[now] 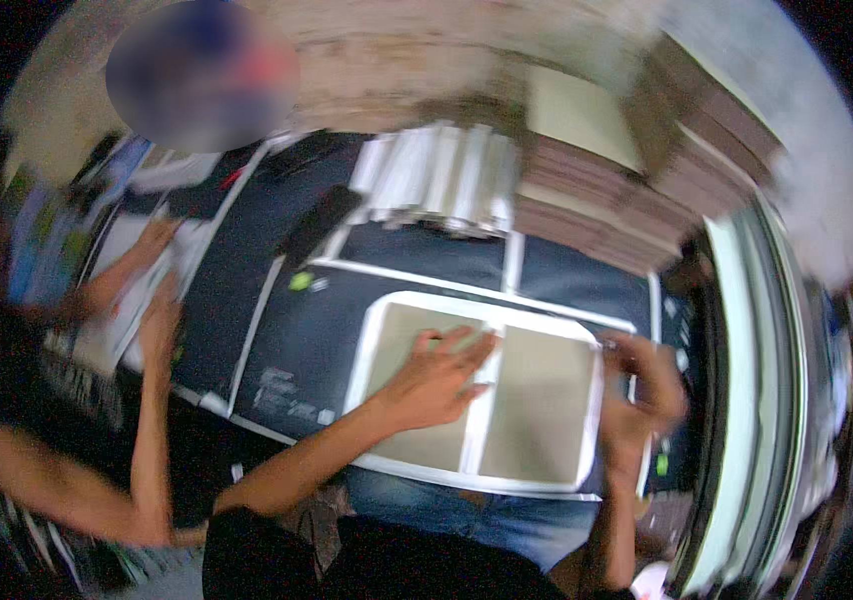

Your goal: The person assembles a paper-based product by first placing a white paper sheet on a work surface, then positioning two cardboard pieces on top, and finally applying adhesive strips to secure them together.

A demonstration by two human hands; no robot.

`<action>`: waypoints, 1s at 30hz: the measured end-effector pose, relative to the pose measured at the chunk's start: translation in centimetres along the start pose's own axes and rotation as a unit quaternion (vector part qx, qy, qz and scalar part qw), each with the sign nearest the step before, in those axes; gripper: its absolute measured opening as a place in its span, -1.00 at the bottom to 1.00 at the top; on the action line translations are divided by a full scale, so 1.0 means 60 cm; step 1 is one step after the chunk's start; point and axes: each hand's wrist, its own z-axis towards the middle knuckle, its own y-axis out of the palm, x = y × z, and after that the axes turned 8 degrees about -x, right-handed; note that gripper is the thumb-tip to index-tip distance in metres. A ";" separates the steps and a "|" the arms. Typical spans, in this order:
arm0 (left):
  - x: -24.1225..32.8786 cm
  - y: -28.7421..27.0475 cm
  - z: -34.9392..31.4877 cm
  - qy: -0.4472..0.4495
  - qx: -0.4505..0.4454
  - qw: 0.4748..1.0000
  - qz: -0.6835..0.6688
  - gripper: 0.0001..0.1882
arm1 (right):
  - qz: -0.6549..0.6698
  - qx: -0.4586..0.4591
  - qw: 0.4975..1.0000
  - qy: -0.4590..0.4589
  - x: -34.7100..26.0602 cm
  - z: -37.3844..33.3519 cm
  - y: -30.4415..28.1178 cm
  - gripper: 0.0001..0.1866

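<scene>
Two greyish-beige panels lie side by side on a white sheet, which shows as a border around them and a strip between them. The sheet's upper corners look cut off at a slant. My left hand rests over the left panel, fingers stretched out toward the middle strip, with a ring on one finger. By the sheet's right edge, my right hand is bent and smeared by motion. Whether its fingers hold anything does not show.
A co-worker's hands handle white sheets at the left. Rolled or folded white strips lie at the back of the black table. Stacks of brown boards stand back right, and tall sheets line the right side.
</scene>
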 end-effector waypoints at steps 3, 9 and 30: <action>0.005 0.026 0.017 0.038 0.027 0.999 -0.013 -0.25 | 0.028 0.172 0.978 0.117 0.004 0.026 -0.080 -0.77; -0.005 0.033 0.030 0.063 0.059 0.996 -0.022 -0.41 | -0.036 -0.359 0.925 0.124 0.038 -0.042 0.051 -0.64; 0.110 0.028 -0.068 -0.122 0.002 0.988 -0.091 0.28 | -0.117 -0.374 0.892 0.224 0.046 -0.030 0.121 -0.52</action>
